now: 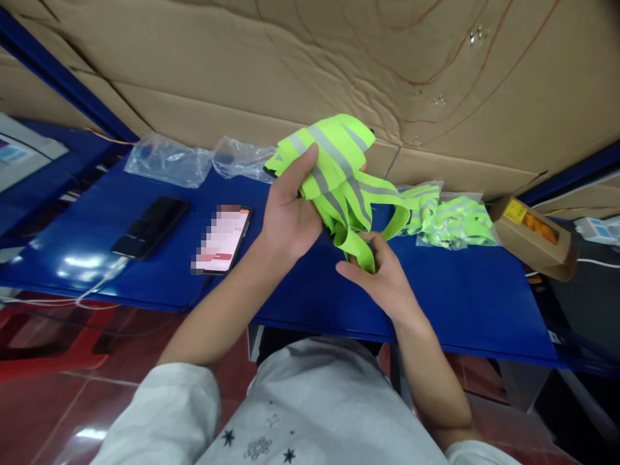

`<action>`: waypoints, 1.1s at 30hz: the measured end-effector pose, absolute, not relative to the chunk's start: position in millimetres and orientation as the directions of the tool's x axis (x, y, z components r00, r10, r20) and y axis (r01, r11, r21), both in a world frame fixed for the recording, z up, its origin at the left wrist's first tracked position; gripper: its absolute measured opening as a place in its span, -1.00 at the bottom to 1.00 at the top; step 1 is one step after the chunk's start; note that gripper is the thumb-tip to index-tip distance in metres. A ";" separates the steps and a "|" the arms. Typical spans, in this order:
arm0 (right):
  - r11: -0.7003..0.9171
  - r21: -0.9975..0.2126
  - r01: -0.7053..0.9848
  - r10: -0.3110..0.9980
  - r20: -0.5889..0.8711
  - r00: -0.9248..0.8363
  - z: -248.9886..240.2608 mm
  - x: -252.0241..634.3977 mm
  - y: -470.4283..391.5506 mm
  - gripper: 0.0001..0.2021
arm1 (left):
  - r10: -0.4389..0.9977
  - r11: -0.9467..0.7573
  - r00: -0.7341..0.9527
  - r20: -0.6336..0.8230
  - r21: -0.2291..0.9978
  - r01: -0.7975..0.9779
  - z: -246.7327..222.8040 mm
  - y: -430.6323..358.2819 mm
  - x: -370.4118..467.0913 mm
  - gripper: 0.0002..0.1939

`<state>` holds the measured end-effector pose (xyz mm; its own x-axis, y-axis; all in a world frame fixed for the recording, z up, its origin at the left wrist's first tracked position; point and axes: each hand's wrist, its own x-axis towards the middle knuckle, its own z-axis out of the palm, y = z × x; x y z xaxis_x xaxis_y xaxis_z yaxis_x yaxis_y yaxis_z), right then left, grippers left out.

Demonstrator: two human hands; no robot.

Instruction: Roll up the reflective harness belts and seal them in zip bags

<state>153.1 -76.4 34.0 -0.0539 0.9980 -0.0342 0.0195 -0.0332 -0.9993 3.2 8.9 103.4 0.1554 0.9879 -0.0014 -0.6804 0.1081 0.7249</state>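
Note:
A bundle of neon-yellow straps with grey reflective stripes (334,155) is held up above the blue table. My left hand (293,210) is closed round the folded upper part, its thumb lying across the front. Lower and to the right, my right hand (380,271) has its fingers curled round a hanging loop of the same strap, with the thumb stretched out to the left. The fingers behind the straps are partly hidden.
The blue table (310,290) bears two clear plastic bags (167,160), a black phone (151,227), a lit phone (225,240), bagged yellow straps (460,219) and a cardboard box (530,239). Cardboard sheets (242,71) stand behind. A white cable (99,282) lies at the left.

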 end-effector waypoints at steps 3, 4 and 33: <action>0.127 -0.847 0.517 0.973 0.209 0.104 20.2 151.9 -77.0 -0.87 | 0.989 -0.004 0.106 0.104 0.730 -0.684 110.7 3.4 2.3 -0.72; 0.147 -0.766 0.626 0.955 0.274 0.112 16.9 152.3 -77.5 -0.92 | 0.986 -0.043 0.089 0.142 0.725 -0.688 112.8 1.6 1.2 -0.70; 0.445 -0.654 0.612 0.880 0.445 -0.165 6.5 179.3 -117.7 -0.67 | 0.948 -0.217 -0.318 -0.012 0.705 -0.675 30.8 -17.3 -41.1 -0.72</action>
